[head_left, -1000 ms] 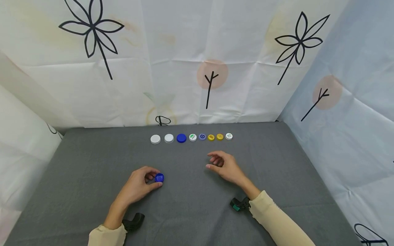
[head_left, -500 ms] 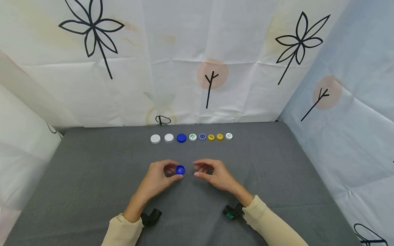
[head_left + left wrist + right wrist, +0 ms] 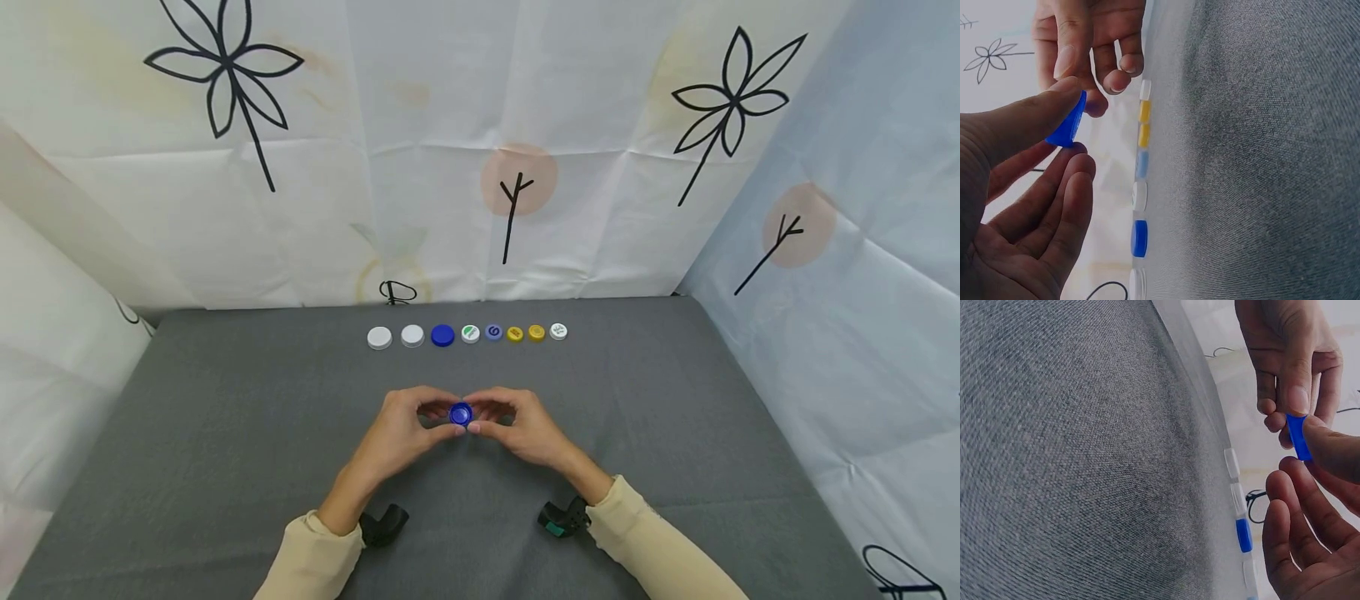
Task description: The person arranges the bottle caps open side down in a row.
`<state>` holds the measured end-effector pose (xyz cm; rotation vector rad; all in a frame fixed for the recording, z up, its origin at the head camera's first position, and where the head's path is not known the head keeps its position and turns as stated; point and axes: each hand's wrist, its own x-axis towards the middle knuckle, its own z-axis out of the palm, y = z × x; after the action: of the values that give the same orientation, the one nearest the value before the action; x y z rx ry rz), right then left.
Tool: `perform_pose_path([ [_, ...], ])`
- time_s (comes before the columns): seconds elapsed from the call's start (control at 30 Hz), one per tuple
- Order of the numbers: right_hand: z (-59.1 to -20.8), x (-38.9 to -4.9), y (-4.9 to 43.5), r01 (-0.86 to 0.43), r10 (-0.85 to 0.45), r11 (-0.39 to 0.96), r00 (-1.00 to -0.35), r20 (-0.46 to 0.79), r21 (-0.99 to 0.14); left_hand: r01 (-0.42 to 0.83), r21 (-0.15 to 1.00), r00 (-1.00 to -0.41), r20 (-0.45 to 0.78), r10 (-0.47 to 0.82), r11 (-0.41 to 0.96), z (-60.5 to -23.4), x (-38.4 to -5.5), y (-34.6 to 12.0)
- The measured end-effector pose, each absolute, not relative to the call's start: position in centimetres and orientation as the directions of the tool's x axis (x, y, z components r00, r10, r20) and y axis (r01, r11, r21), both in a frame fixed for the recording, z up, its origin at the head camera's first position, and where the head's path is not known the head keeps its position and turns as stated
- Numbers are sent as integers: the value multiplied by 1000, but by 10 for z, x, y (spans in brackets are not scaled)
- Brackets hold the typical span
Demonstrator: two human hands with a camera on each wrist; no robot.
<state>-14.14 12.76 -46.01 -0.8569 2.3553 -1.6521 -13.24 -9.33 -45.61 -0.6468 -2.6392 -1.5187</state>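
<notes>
A small blue bottle cap (image 3: 461,414) is held above the grey cloth, its hollow side facing the head camera. My left hand (image 3: 408,425) pinches it between thumb and fingers from the left. From the right, my right hand (image 3: 525,427) has its thumb and index finger on the cap's other edge, so the two hands meet at it. In the left wrist view the cap (image 3: 1071,122) appears edge-on beside the left thumb. The right wrist view has the cap (image 3: 1298,436) between both thumbs, partly covered by the right one.
Along the far side of the grey-covered table (image 3: 225,400) several caps lie in a row: white (image 3: 379,337), larger blue (image 3: 442,335), light purple (image 3: 493,332), yellow (image 3: 514,334) and white (image 3: 558,331) among them. Patterned white cloth (image 3: 427,208) hangs behind.
My left hand has carried the blue cap rightward to the middle. The right hand has come in leftward and down, and its fingers now touch the cap. The row stays put.
</notes>
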Motion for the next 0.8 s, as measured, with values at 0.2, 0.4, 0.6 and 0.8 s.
perform_pose_path([
  [0.2, -441, -135, 126, -376, -525, 221, -823, 215, -900, 390, 827, -901, 252, 354, 406, -457, -133, -92],
  [0.4, -439, -135, 127, -380, -522, 226, -825, 218, -897, 394, 827, -897, 252, 363, 400, -458, -133, -92],
  [0.6, -437, -134, 128, -387, -508, 232, -831, 229, -892, 262, 922, -918, 146, 370, 286, -460, -137, -96],
  [0.8, -435, -134, 128, -379, -480, 234, -846, 233, -895, 113, 974, -920, 27, 392, 198, -460, -140, -100],
])
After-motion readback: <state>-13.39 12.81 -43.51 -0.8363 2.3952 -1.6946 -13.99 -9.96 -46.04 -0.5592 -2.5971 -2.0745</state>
